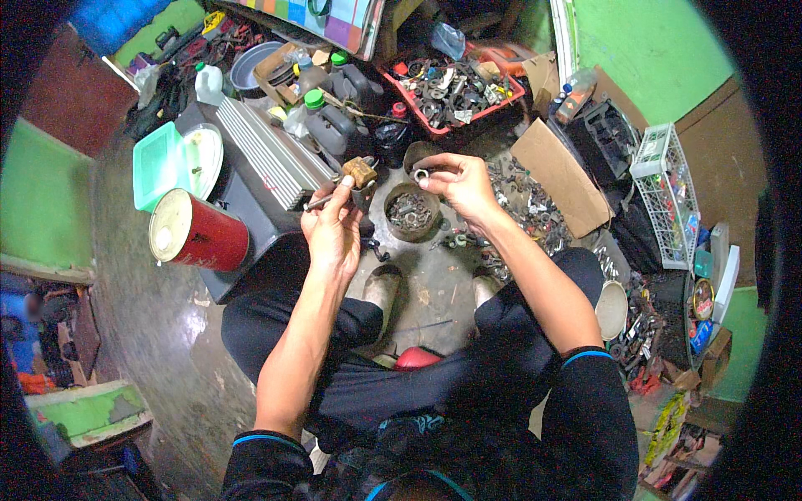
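My left hand (332,230) is closed, thumb pressed against a worn brown block-shaped piece (359,172). A thin metal rod (317,203) pokes out on the left side of the same fingers; whether rod and block are one piece, I cannot tell. Pinched between the fingertips of my right hand (461,185) is a small metal ring (420,175). It hangs just over the far rim of a round tub (389,224) on the floor. Small metal parts (409,209) fill the tub's bottom.
Loose hardware (530,209) is strewn right of the tub, beside a cardboard flap (561,179). Farther back stands a red crate (430,127) heaped with parts. Left are a red can (219,234), a green plastic container (159,163) and dark jugs (334,129). A white basket (664,200) stands right.
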{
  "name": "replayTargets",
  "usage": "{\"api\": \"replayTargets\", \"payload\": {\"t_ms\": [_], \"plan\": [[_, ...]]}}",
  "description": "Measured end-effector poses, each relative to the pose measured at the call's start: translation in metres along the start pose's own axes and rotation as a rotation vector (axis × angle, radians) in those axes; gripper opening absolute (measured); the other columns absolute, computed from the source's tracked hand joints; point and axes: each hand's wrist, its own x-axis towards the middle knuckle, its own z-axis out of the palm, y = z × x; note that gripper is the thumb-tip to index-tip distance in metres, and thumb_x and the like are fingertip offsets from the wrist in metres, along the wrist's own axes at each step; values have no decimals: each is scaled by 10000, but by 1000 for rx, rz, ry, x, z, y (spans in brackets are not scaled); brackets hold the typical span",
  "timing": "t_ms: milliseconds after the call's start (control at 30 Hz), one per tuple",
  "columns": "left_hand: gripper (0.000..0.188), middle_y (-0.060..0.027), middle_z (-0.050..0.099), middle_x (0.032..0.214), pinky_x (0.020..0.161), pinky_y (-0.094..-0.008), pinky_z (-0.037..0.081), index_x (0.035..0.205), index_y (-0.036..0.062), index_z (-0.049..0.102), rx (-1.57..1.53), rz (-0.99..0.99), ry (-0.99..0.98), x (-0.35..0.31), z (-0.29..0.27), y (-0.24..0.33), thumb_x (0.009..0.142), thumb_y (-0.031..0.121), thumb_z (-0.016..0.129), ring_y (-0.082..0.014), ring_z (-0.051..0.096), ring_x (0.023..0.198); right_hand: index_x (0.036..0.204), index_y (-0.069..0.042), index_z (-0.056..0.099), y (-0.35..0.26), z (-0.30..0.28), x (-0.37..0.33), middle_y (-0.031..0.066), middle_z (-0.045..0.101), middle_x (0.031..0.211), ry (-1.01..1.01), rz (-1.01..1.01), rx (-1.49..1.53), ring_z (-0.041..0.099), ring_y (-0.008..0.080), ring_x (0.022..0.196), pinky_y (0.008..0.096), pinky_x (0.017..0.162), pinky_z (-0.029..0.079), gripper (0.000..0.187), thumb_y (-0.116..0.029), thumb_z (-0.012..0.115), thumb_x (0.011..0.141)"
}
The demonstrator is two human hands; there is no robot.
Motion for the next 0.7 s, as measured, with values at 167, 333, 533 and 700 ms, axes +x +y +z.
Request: {"api": "replayTargets", "payload": {"t_ms": [167,333,533,700], "plan": [[189,50,560,764,535,-205,423,918,131,553,28,-5,20,7,-6,1,824,73,706,-38,467,550,1057,30,642,3,-5,5,111,680,985,-29,144,337,655,157,876,270,812,527,262,72,622,799],[180,56,547,738,504,-187,394,904,119,557,-4,-24,4,4,-3,1,823,64,707,-27,413,501,1033,14,659,17,-6,12,110,679,945,50,143,92,652,156,817,274,770,540,265,71,642,775],[186,46,539,726,539,-205,440,883,113,543,-30,-14,-3,3,-2,2,822,45,705,-30,408,496,1027,56,627,34,-2,23,118,663,947,58,250,87,647,170,820,315,719,588,234,86,607,796],[169,-18,613,826,601,-233,529,920,81,559,-18,10,22,7,-6,4,826,59,698,-106,604,673,1029,45,630,31,1,23,125,662,929,36,297,4,646,174,808,309,692,589,238,67,624,792]]}}
